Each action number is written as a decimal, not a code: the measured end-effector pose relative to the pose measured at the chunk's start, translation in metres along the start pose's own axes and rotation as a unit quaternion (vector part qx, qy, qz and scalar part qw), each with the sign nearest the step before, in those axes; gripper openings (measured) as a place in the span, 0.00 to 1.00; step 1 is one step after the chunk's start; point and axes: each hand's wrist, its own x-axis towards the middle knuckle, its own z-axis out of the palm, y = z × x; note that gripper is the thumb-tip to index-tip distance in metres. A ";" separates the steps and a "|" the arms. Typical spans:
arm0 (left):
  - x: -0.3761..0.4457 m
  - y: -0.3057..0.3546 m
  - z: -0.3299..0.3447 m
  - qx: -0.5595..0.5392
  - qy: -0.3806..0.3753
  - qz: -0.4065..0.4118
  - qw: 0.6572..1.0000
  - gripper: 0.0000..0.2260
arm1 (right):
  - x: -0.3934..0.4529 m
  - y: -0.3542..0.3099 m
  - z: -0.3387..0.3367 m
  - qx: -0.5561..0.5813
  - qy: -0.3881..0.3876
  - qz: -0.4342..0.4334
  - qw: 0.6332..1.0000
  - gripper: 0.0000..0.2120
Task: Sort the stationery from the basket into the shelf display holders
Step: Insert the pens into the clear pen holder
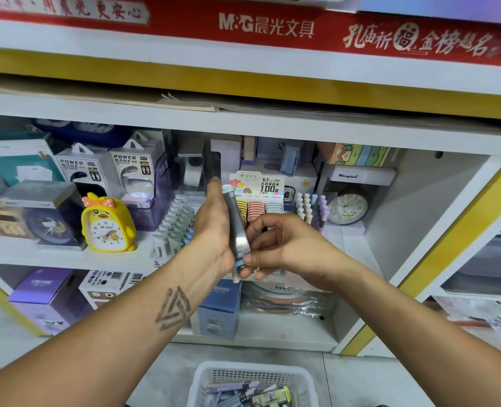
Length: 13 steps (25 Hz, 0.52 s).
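**Pens up at the shelf**

Left hand (214,227) grips a grey bundle of pens (236,227); right hand (275,245) pinches its lower end. Just behind the bundle, the white lead display holder (258,186) reads "0.7 HB 100". Far below the bundle, the white mesh basket (205,377) holds more pens.

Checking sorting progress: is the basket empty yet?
Not empty: the white basket holds several pens and small packs.
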 end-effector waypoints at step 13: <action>-0.011 -0.002 0.003 0.143 -0.069 -0.123 0.980 0.27 | 0.008 -0.013 -0.036 -0.004 0.138 -0.064 0.988 0.16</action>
